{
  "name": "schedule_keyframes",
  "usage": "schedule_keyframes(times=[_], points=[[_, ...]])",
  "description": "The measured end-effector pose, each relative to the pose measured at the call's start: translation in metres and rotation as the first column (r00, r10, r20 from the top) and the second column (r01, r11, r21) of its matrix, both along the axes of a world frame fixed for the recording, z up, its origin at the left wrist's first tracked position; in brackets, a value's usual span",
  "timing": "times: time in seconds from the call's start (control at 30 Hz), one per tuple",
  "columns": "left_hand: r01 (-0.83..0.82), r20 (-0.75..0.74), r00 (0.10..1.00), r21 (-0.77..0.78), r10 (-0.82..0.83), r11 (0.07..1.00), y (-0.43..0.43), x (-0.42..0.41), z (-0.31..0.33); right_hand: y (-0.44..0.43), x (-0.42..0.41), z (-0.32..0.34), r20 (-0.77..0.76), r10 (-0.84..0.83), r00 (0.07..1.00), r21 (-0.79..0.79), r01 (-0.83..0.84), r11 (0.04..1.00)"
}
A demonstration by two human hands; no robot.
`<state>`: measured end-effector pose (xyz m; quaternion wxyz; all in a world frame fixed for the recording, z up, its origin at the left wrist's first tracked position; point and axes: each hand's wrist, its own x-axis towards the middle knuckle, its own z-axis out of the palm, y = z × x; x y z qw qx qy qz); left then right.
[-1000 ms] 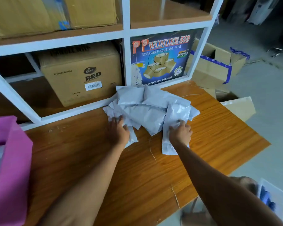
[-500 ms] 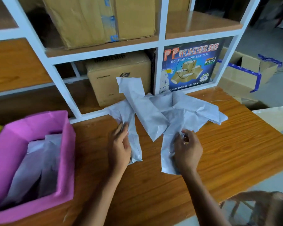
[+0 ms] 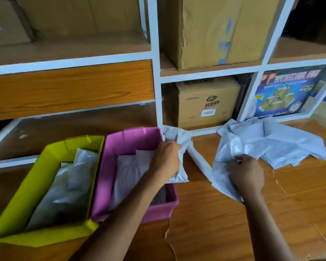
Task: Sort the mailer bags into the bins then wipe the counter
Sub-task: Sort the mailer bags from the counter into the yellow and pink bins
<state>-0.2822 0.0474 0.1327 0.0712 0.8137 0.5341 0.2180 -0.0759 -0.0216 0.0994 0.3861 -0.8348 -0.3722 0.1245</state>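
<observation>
My left hand (image 3: 167, 161) grips a small grey mailer bag (image 3: 176, 137) at the right rim of the pink bin (image 3: 132, 135), which has grey bags inside. To its left stands a yellow-green bin (image 3: 51, 149), also with bags in it. My right hand (image 3: 246, 171) pinches another grey mailer bag (image 3: 222, 178) on the wooden counter (image 3: 224, 223). A heap of grey mailer bags (image 3: 282, 142) lies behind it, against the shelf.
A white-framed shelf unit (image 3: 156, 87) rises at the back of the counter, holding cardboard boxes (image 3: 205, 102) and a blue tape carton (image 3: 288, 95). Cracks run across the counter's veneer near its front edge.
My left hand lifted its bag off the counter and carried it left to the pink bin's rim. My right hand stays on its bag. The view swung left, bringing the yellow-green bin into sight.
</observation>
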Motion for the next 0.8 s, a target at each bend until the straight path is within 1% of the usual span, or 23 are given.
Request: schedule_keyframes(times=[0.1, 0.17, 0.2, 0.27, 0.33, 0.43, 0.5, 0.53, 0.6, 0.67, 0.7, 0.73, 0.77, 0.8], points=[[-0.012, 0.154, 0.988, 0.094, -0.003, 0.995, 0.002, -0.046, 0.001, 0.012, -0.046, 0.010, 0.028, 0.103, 0.994, 0.080, -0.105, 0.991], [-0.064, 0.190, 0.981, 0.147, 0.036, 0.987, 0.007, -0.074, -0.004, 0.023, -0.076, 0.017, 0.048, 0.182, 0.982, 0.114, -0.186, 0.976], [-0.087, 0.174, 0.983, 0.175, 0.056, 0.981, 0.009, -0.090, -0.007, 0.029, -0.094, 0.020, 0.063, 0.216, 0.974, 0.123, -0.223, 0.967], [-0.104, 0.097, 0.992, 0.197, 0.086, 0.975, 0.017, -0.120, -0.016, 0.042, -0.130, 0.025, 0.094, 0.281, 0.955, 0.138, -0.292, 0.946], [-0.131, 0.018, 0.991, 0.147, 0.129, 0.980, 0.024, -0.139, -0.027, 0.055, -0.164, 0.026, 0.134, 0.359, 0.923, 0.121, -0.375, 0.919], [-0.168, -0.148, 0.975, 0.006, 0.167, 0.986, 0.028, -0.152, -0.045, 0.075, -0.200, 0.020, 0.193, 0.463, 0.865, 0.008, -0.474, 0.881], [-0.148, -0.276, 0.954, -0.105, 0.114, 0.983, 0.023, -0.156, -0.055, 0.085, -0.213, 0.009, 0.264, 0.521, 0.812, -0.129, -0.505, 0.853], [-0.131, -0.316, 0.946, -0.175, 0.070, 0.976, 0.021, -0.157, -0.057, 0.088, -0.215, 0.002, 0.315, 0.554, 0.771, -0.214, -0.511, 0.833], [-0.112, -0.320, 0.947, -0.292, 0.014, 0.950, 0.020, -0.160, -0.053, 0.088, -0.215, -0.009, 0.393, 0.639, 0.661, -0.400, -0.502, 0.767], [-0.088, -0.326, 0.945, -0.321, -0.023, 0.943, 0.023, -0.162, -0.043, 0.086, -0.215, -0.014, 0.431, 0.694, 0.576, -0.512, -0.477, 0.714], [-0.072, -0.351, 0.935, -0.329, -0.051, 0.942, 0.027, -0.163, -0.038, 0.087, -0.216, -0.014, 0.434, 0.712, 0.552, -0.533, -0.480, 0.697], [-0.050, -0.394, 0.914, -0.347, -0.097, 0.937, 0.031, -0.162, -0.032, 0.090, -0.218, -0.011, 0.444, 0.735, 0.512, -0.553, -0.488, 0.675], [-0.029, -0.452, 0.877, -0.389, -0.163, 0.921, 0.036, -0.161, -0.029, 0.093, -0.220, -0.009, 0.415, 0.766, 0.491, -0.575, -0.511, 0.639], [-0.035, -0.516, 0.827, -0.444, -0.223, 0.895, 0.039, -0.159, -0.027, 0.095, -0.220, -0.007, 0.381, 0.813, 0.440, -0.629, -0.521, 0.577]])
